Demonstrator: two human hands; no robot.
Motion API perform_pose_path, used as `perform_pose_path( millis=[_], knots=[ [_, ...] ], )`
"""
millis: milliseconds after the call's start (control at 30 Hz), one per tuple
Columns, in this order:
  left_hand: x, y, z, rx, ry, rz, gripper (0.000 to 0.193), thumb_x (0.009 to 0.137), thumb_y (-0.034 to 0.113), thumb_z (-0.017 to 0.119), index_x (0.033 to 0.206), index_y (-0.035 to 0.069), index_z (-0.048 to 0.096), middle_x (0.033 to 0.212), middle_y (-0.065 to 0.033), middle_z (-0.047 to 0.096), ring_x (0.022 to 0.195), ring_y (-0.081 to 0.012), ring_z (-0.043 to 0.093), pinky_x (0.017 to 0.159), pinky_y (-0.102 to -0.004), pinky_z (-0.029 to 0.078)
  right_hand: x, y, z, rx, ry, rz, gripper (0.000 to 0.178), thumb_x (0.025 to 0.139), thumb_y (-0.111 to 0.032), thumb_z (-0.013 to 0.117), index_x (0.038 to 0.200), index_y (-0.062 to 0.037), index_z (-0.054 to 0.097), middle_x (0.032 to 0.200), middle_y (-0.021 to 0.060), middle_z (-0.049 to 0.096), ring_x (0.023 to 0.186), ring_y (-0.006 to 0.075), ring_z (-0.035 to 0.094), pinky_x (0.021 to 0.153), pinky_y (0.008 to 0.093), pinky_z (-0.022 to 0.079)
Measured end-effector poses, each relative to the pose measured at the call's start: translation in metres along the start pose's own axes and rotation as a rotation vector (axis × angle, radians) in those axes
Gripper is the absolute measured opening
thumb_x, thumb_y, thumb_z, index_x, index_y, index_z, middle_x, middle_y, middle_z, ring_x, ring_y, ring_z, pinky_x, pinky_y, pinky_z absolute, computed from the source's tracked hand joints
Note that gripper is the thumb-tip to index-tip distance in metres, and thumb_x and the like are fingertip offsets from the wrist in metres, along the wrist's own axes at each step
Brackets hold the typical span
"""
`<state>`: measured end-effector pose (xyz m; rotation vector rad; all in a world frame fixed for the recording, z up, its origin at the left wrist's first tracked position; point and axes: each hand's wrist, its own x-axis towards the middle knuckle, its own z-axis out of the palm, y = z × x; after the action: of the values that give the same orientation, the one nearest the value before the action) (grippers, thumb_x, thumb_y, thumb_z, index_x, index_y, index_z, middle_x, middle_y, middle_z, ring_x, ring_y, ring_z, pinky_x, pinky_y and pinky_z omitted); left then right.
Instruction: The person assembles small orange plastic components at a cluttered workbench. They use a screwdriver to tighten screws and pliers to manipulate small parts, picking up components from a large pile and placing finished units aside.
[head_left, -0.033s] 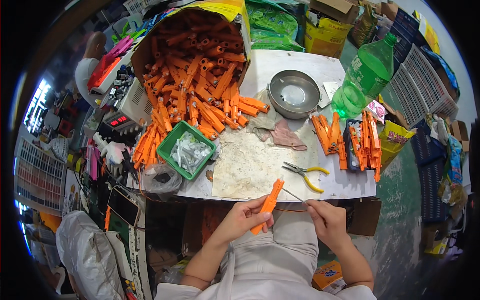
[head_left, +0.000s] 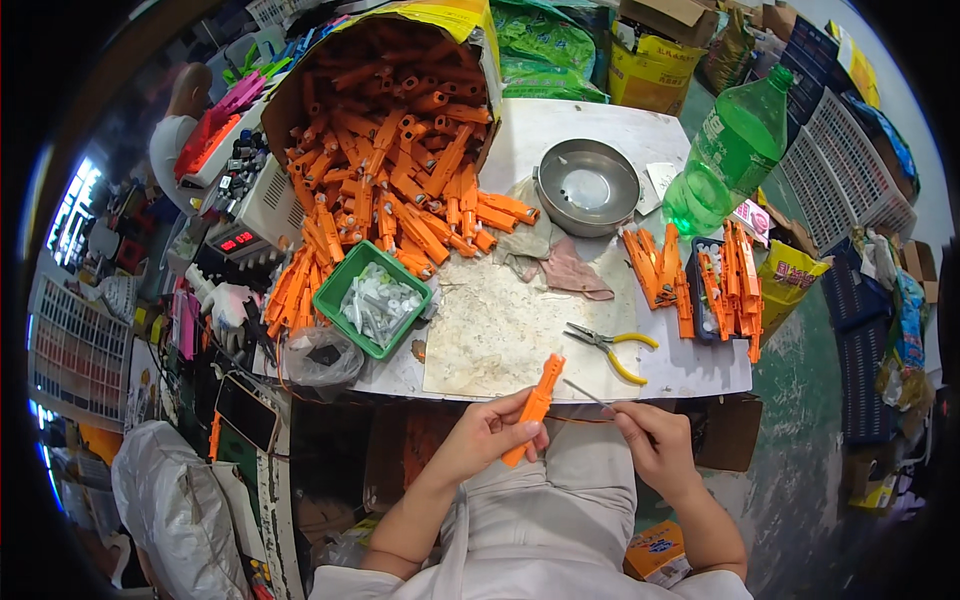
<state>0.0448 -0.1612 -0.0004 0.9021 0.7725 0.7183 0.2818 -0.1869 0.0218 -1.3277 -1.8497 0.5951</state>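
Observation:
My left hand (head_left: 490,437) is closed around the lower part of a long orange plastic piece (head_left: 540,393), which tilts up and away over the table's near edge. In my right hand (head_left: 652,440) a thin metal rod (head_left: 583,391) is pinched, its tip pointing at the orange piece with a small gap between them. The handle end of the rod is hidden in my fingers. Just beyond, pliers with yellow handles (head_left: 612,348) lie on a stained work sheet (head_left: 490,330).
A box (head_left: 480,60) spills orange pieces (head_left: 400,190) at back left. A green tray (head_left: 372,345) holds pale plastic parts. Further back are a metal bowl (head_left: 587,190), a pink cloth (head_left: 577,272) and a green bottle (head_left: 730,150). More orange pieces (head_left: 740,285) stand at right.
The rod's tip has moved slightly away from the orange piece. The orange piece has shifted a little left, and the pale bit at its upper end no longer shows.

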Motion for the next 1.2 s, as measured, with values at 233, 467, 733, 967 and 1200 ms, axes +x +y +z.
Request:
perform_pose_path(
  millis=[233, 467, 733, 967, 1200],
  knots=[
    [0.003, 0.001, 0.0, -0.039, 0.013, 0.016, 0.051, 0.089, 0.012, 0.06, 0.132, -0.006, 0.041, 0.088, -0.0144, 0.064, 0.072, -0.0168, 0.063, 0.067, -0.0261, 0.051, 0.006, -0.009, -0.011, 0.406, -0.322, 0.415, 0.026, 0.093, -0.022, 0.055, 0.099, -0.0014, 0.069, 0.055, -0.0034, 0.042, 0.053, 0.0031, 0.033, 0.046, 0.0217, 0.026],
    [0.0, 0.003, -0.004, 0.024, -0.015, -0.02, 0.049, 0.088, 0.009, 0.06, 0.132, -0.006, 0.042, 0.088, -0.014, 0.064, 0.071, -0.0163, 0.062, 0.066, -0.026, 0.05, 0.015, -0.007, -0.019, 0.557, -0.47, 0.574, 0.026, 0.093, -0.022, 0.055, 0.097, -0.0006, 0.069, 0.058, -0.0041, 0.045, 0.052, 0.0032, 0.035, 0.046, 0.0214, 0.027],
    [0.002, 0.009, -0.008, 0.073, -0.042, -0.077, 0.051, 0.089, 0.013, 0.062, 0.133, -0.004, 0.042, 0.093, -0.0138, 0.065, 0.075, -0.0157, 0.063, 0.07, -0.0262, 0.051, -0.009, -0.009, 0.001, -0.311, -0.093, -0.268, 0.019, 0.083, -0.01, 0.065, 0.101, -0.0046, 0.066, 0.059, 0.0065, 0.053, 0.046, 0.0172, 0.051, 0.043, 0.0286, 0.039],
    [0.013, -0.004, -0.007, -0.192, 0.02, 0.031, 0.055, 0.09, 0.016, 0.061, 0.138, 0.001, 0.037, 0.112, -0.0177, 0.062, 0.094, -0.0205, 0.064, 0.083, -0.029, 0.05, -0.004, -0.023, -0.007, 0.199, -0.285, 0.191, 0.014, 0.087, -0.009, 0.061, 0.097, -0.0005, 0.066, 0.073, 0.0127, 0.064, 0.057, 0.024, 0.059, 0.052, 0.0286, 0.045],
    [0.014, -0.008, -0.008, -0.182, -0.005, 0.024, 0.058, 0.089, 0.018, 0.061, 0.139, 0.002, 0.036, 0.114, -0.0199, 0.061, 0.097, -0.024, 0.064, 0.085, -0.0328, 0.052, -0.006, -0.017, -0.001, 0.133, -0.309, 0.129, 0.016, 0.087, -0.013, 0.062, 0.098, -0.0025, 0.067, 0.071, 0.0133, 0.063, 0.054, 0.0241, 0.058, 0.051, 0.0301, 0.045]
  ],
)
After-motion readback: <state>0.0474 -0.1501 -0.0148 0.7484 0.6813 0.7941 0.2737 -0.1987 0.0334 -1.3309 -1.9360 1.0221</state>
